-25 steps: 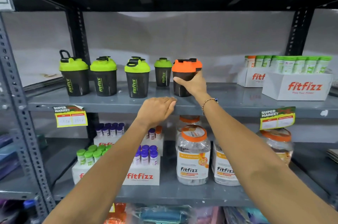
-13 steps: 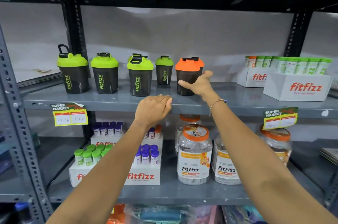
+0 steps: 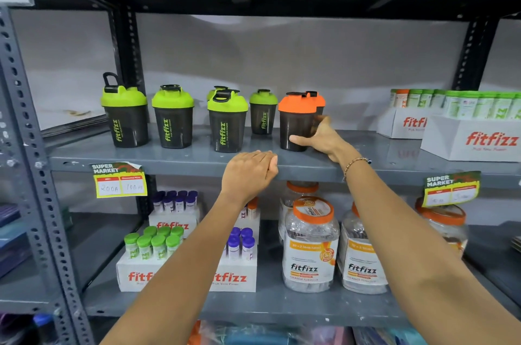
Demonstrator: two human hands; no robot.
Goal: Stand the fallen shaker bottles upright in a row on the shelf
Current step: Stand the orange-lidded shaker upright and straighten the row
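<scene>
Several dark shaker bottles stand upright in a row on the grey shelf (image 3: 169, 157). Green-lidded ones sit at the left (image 3: 125, 116), then (image 3: 172, 119), (image 3: 227, 123) and a smaller one further back (image 3: 262, 113). An orange-lidded shaker (image 3: 296, 124) stands at the row's right end, with a second orange lid partly hidden behind it. My right hand (image 3: 324, 138) wraps its lower right side, thumb across the front. My left hand (image 3: 249, 174) rests curled over the shelf's front edge, holding no bottle.
White Fitfizz boxes (image 3: 473, 141) of green-capped tubes fill the shelf's right end. Below are boxes of small tubes (image 3: 186, 274) and orange-lidded jars (image 3: 310, 246). Price tags (image 3: 119, 179) hang off the shelf lip. A perforated steel upright (image 3: 31, 175) stands at the left.
My right hand let go of the orange-lidded shaker half a second ago and now grips it lower down. The left hand stayed on the shelf edge.
</scene>
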